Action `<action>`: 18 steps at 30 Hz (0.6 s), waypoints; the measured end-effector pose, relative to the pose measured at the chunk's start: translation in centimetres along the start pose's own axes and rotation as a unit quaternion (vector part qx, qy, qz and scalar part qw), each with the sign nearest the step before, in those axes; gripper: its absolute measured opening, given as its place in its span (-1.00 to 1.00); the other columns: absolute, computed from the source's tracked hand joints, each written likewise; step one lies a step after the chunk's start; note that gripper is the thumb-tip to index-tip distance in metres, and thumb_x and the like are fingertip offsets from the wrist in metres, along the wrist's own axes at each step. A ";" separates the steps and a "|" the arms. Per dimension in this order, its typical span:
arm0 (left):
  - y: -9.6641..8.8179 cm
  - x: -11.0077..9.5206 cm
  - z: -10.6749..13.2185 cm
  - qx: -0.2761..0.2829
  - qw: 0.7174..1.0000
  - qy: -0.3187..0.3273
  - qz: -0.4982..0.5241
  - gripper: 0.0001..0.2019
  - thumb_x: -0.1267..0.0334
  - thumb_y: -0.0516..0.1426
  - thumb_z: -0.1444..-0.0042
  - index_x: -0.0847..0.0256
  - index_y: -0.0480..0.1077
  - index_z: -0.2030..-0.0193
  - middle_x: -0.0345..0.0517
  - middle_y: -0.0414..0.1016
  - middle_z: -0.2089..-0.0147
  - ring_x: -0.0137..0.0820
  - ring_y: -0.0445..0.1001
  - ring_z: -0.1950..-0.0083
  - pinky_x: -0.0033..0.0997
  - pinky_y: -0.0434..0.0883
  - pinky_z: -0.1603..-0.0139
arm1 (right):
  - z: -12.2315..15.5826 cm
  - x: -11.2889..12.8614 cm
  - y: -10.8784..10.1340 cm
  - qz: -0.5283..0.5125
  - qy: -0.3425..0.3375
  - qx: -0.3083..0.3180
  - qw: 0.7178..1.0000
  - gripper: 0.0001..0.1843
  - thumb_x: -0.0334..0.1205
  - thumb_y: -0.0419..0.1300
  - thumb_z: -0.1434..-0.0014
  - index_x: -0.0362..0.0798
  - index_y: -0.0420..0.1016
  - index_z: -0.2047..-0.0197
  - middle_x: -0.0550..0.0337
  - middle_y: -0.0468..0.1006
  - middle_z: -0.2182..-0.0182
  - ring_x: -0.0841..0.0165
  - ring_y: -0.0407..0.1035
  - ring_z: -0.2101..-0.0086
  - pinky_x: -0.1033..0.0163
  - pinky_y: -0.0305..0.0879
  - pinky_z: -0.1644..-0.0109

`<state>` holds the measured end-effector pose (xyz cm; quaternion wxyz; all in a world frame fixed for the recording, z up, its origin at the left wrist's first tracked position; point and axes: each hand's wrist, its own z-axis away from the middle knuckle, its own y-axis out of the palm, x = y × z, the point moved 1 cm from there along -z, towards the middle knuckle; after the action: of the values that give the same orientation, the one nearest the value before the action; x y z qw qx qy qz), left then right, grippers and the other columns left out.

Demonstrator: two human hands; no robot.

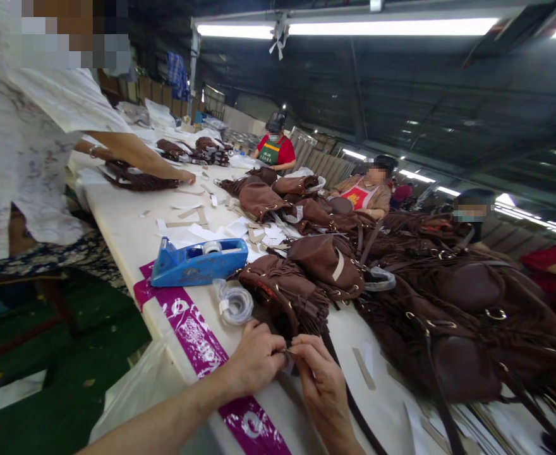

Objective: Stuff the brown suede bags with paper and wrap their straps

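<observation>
My left hand [255, 360] and my right hand [323, 378] meet fingertip to fingertip over the near edge of the white table [126, 221]. Both pinch a small part where a dark brown strap [354, 404] runs from a brown fringed bag [287, 294]; the part itself is too small to name. The strap trails toward me under my right hand. A roll of clear tape [234, 304] lies just left of the bag, beyond my left hand.
A blue tape dispenser [197, 262] sits on a purple printed sheet [197, 341]. Many brown bags [448, 316] are heaped to the right. Paper scraps [197, 218] litter the middle. A person at the left handles a dark bag [136, 177]; others sit along the far side.
</observation>
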<state>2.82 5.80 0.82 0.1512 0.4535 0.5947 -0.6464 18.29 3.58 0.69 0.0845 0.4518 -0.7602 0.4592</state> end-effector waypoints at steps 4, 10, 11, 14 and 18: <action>-0.2 0.2 -0.3 0.034 0.999 -0.008 0.031 -0.78 0.34 0.04 -0.03 0.21 0.25 0.62 -0.26 0.32 0.55 -0.35 0.32 0.24 -0.20 0.09 -0.08 | 0.2 0.3 -0.8 0.031 -0.076 0.059 0.995 -0.70 -0.44 -0.03 -0.28 0.03 0.47 0.11 0.08 0.52 0.20 0.30 0.44 0.17 0.24 0.43 0.09; -0.5 0.9 -1.0 0.111 0.981 -0.061 0.146 -0.84 0.30 0.07 0.11 0.21 0.27 0.65 -0.32 0.27 0.65 -0.41 0.30 0.37 -0.36 0.22 0.05 | 0.6 0.4 -1.7 0.103 -0.124 0.107 0.981 -0.62 -0.31 0.14 -0.24 -0.01 0.40 -0.13 0.00 0.53 0.02 0.17 0.44 0.00 0.04 0.37 -0.16; -0.6 1.0 -1.1 0.126 0.973 -0.079 0.175 -0.87 0.29 0.07 0.13 0.21 0.30 0.63 -0.32 0.28 0.65 -0.42 0.29 0.42 -0.40 0.25 0.15 | 0.7 0.3 -1.7 0.119 -0.140 0.105 0.977 -0.59 -0.28 0.18 -0.22 -0.04 0.39 -0.14 -0.03 0.52 0.00 0.14 0.43 -0.01 0.03 0.38 -0.16; -0.9 1.4 -1.3 0.172 0.947 -0.108 0.248 -0.88 0.25 0.06 0.15 0.20 0.39 0.54 -0.29 0.34 0.60 -0.42 0.30 0.48 -0.45 0.25 0.37 | 0.9 0.0 -1.7 0.149 -0.181 0.092 0.968 -0.59 -0.30 0.15 -0.25 -0.07 0.38 -0.17 -0.07 0.53 -0.01 0.12 0.42 -0.04 -0.01 0.39 -0.15; -1.7 1.3 -1.6 0.202 0.934 -0.088 0.283 -0.77 0.13 0.05 0.08 0.22 0.43 0.52 -0.21 0.41 0.53 -0.40 0.32 0.43 -0.45 0.25 0.38 | 0.9 -0.1 -1.5 0.152 -0.183 0.106 0.966 -0.58 -0.36 0.08 -0.28 -0.01 0.34 -0.20 -0.02 0.54 -0.01 0.17 0.42 -0.04 -0.05 0.29 -0.22</action>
<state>1.46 8.12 1.08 0.2852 0.5649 0.2833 -0.7206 19.82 2.67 1.04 -0.1749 0.4133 -0.7697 0.4541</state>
